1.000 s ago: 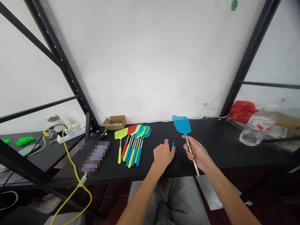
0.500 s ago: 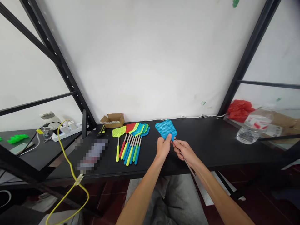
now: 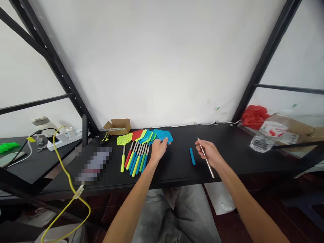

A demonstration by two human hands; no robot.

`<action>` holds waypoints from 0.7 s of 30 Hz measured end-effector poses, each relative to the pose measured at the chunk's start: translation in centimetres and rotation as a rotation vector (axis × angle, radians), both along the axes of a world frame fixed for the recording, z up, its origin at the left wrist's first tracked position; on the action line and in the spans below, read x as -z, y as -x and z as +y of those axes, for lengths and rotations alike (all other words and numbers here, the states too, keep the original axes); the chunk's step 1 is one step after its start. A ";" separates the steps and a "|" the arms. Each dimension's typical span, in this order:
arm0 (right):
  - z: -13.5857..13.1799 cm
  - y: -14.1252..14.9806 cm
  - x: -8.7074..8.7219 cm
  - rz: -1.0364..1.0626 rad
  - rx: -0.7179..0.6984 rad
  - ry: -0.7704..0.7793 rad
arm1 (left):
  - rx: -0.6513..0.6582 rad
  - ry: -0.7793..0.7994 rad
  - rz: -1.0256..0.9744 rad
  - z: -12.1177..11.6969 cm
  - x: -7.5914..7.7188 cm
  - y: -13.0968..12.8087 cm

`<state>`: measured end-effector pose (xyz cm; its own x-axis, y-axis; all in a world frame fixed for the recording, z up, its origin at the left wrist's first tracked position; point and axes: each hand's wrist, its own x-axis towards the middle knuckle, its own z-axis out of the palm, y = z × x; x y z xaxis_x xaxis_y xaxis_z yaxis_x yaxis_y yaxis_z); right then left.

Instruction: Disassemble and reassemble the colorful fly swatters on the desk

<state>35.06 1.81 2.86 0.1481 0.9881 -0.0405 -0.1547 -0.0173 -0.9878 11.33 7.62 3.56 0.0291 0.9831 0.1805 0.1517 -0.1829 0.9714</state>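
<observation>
My left hand [image 3: 158, 149] is closed on a blue fly swatter head [image 3: 164, 134], which is off its rod. It overlaps the right end of a row of several fly swatters [image 3: 138, 153] with yellow, red, blue and green parts. My right hand [image 3: 209, 153] grips a bare metal rod [image 3: 207, 160], tilted with its upper end to the left. A blue handle sleeve [image 3: 192, 157] lies alone on the black table [image 3: 174, 168], just left of my right hand.
A small open cardboard box [image 3: 117, 126] and a black-and-yellow cutter [image 3: 104, 138] are behind the row. A blurred patch [image 3: 95, 165] lies to the left, near a yellow cable [image 3: 64, 168]. At right are a water bottle [image 3: 265, 135] and a red bag [image 3: 254, 116].
The blue swatter head has come off the metal rod. My left hand has carried it left to the row; my right hand keeps the rod. The blue handle sleeve is now uncovered.
</observation>
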 end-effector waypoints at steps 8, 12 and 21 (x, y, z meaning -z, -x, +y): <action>1.5 4.1 2.5 -0.402 0.047 0.110 | -0.088 -0.080 0.162 -1.6 2.3 0.1; 2.6 9.7 2.4 -0.374 -0.039 0.059 | -0.136 -0.156 0.242 -2.4 2.8 -0.2; 3.5 4.8 2.9 -0.436 0.050 0.013 | -0.120 -0.295 0.622 -2.9 2.8 -0.1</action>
<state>30.25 5.27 -0.01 0.2023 0.9790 0.0241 0.2759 -0.0334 -0.9606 11.48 4.73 0.73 0.1081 0.8987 0.4250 0.6995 -0.3725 0.6099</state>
